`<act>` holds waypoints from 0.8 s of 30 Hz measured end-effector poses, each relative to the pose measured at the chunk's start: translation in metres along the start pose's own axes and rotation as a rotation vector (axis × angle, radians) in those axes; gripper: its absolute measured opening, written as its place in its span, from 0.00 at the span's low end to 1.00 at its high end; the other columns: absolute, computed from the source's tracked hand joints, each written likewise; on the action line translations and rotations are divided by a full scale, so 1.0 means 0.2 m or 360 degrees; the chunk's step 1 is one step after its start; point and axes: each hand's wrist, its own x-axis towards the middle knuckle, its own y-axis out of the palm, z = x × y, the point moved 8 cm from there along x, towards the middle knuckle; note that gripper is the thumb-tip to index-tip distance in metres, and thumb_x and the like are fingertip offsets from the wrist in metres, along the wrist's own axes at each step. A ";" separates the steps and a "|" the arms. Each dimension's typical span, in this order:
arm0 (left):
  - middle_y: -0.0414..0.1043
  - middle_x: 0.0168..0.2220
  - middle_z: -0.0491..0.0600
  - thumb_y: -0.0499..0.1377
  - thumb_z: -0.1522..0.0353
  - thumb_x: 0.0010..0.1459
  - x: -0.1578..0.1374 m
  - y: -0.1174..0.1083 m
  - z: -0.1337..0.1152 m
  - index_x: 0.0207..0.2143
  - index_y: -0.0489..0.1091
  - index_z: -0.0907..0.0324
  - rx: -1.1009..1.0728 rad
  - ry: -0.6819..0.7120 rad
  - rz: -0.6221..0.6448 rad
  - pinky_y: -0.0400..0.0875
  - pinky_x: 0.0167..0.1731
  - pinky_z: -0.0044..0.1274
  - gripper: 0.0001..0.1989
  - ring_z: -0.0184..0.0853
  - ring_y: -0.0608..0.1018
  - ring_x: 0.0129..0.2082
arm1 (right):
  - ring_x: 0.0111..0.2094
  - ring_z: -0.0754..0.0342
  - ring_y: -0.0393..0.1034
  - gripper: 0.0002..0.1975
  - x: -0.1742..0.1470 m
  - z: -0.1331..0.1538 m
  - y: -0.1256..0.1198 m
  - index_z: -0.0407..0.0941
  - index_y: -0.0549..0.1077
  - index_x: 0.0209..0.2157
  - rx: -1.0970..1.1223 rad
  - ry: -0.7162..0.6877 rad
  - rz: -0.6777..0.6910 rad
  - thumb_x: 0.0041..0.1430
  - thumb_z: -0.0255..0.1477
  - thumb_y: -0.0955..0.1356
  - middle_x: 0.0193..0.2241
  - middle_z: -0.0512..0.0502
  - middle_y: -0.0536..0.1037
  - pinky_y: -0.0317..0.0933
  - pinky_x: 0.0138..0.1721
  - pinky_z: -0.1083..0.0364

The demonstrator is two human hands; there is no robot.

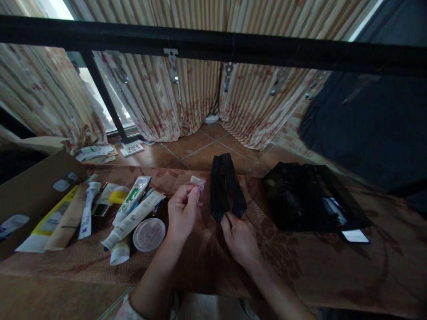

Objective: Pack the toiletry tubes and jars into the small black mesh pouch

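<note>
In my left hand [183, 209] is a small white and purple tube [199, 181], its end poking out past my closed fingers. My right hand [239, 235] grips the near edge of a black pouch [218, 195], which has a long opening along its top. Left of my hands lies a pile of tubes: a white tube with green print [132, 199], a long whitish tube [135, 220], a white and purple tube [88, 209], a tan tube [68, 220] and a yellow and white tube [51, 220]. A round tub with a clear lid [149, 234] sits beside them.
A cardboard box [36, 182] stands at the far left. On the right is a black mesh bag [300, 195] with things inside, and a white card [356, 236] under its edge. A patterned brown cloth [283, 262] covers the table. Beyond hang striped curtains [193, 98] and a dark rail [200, 42].
</note>
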 end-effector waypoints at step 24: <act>0.77 0.37 0.47 0.63 0.66 0.48 -0.01 0.01 -0.13 0.43 0.74 0.60 0.0006 0.0128 -0.0351 0.75 0.35 0.24 0.18 0.31 0.78 0.30 | 0.27 0.51 0.75 0.20 -0.03 0.08 -0.02 0.46 0.74 0.31 0.0151 0.0064 0.0072 0.64 0.39 0.55 0.26 0.45 0.79 0.64 0.31 0.55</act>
